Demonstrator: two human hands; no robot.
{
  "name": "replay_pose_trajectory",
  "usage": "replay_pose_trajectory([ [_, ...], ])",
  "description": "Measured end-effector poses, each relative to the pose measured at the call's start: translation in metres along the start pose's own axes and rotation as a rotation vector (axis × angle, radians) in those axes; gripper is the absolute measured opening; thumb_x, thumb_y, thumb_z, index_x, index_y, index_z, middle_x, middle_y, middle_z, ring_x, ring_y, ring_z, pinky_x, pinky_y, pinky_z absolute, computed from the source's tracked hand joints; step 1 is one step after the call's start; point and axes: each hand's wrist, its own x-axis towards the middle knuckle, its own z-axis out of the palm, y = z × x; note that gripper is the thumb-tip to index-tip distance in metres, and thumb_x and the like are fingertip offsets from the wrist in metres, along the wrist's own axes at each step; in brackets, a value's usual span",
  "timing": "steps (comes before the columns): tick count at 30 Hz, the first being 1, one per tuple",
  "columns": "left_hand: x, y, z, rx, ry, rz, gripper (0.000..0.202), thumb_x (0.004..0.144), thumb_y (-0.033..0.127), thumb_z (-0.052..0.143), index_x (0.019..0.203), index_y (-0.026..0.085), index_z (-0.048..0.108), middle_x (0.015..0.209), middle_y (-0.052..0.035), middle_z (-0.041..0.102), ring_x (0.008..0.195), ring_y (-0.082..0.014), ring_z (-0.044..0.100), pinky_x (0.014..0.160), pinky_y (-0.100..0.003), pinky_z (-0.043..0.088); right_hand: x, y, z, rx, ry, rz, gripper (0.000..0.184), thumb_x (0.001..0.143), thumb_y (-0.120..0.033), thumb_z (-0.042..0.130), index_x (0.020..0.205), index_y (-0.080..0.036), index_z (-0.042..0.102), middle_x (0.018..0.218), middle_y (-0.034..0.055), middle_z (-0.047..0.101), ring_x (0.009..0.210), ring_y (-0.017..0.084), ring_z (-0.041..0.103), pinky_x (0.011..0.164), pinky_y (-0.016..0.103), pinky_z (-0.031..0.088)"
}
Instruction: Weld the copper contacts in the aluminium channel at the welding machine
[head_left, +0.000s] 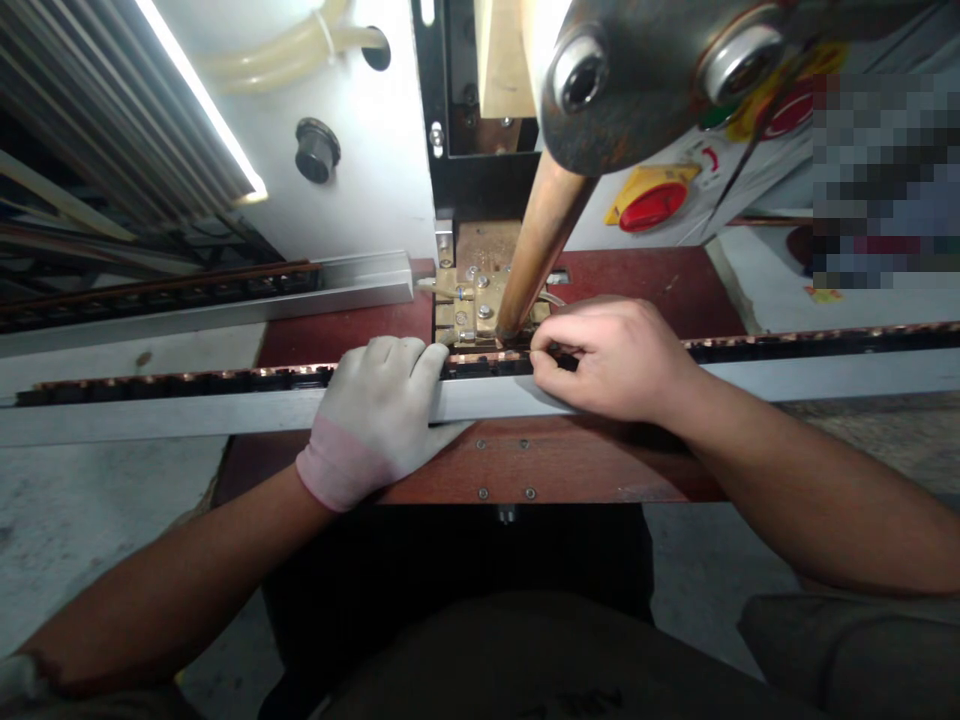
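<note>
A long aluminium rail [480, 400] runs from side to side in front of me, with a black strip bearing copper-coloured pieces [292, 378] along its back edge. My left hand [379, 405], in a white glove with a pink cuff, is wrapped over the rail, thumb on the near side. Bare, my right hand [611, 355] pinches thumb and forefinger together at the strip; whatever lies between the fingertips is too small to make out. Just left of those fingertips, a copper rod electrode [544, 250] slants down to the strip in front of a brass block [484, 285].
A dark machine head [637, 80] with large bolts hangs over the rod. Behind it, a white panel carries a red rotary switch [652, 205]. Another aluminium rail [360, 280] lies at the back left. A reddish-brown board [570, 460] supports the front rail.
</note>
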Motion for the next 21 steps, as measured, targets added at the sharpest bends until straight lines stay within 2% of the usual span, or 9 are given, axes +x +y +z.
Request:
replay_pose_trajectory([
  [9,0.004,-0.001,-0.002,-0.007,-0.055,-0.014,0.084,0.110,0.091,0.060,0.137,0.014,0.079,0.116,-0.0202,0.081,0.106,-0.0426,0.073,0.080,-0.053,0.048,0.001,0.000,0.004,-0.044,-0.014,0.027,0.030,0.101,-0.036,0.060,0.085,-0.025,0.084,0.080,0.0071,0.084,0.074,0.025,0.073,0.071,0.040,0.040],
  [15,0.022,-0.008,-0.008,0.013,-0.179,0.005,0.080,0.105,0.090,0.071,0.129,0.015,0.081,0.115,-0.0206,0.080,0.105,-0.0439,0.074,0.076,-0.052,0.047,0.013,0.000,0.006,-0.107,-0.128,0.249,0.032,0.101,-0.042,0.062,0.082,-0.025,0.082,0.080,0.0102,0.083,0.073,0.027,0.069,0.068,0.041,0.032],
  [21,0.027,-0.007,-0.010,0.011,-0.230,-0.036,0.078,0.103,0.087,0.075,0.131,0.015,0.082,0.120,-0.0224,0.080,0.108,-0.0457,0.076,0.081,-0.051,0.050,0.018,0.000,0.005,-0.038,-0.158,0.278,0.029,0.101,-0.040,0.063,0.088,-0.026,0.085,0.083,0.0103,0.084,0.076,0.027,0.069,0.070,0.041,0.034],
])
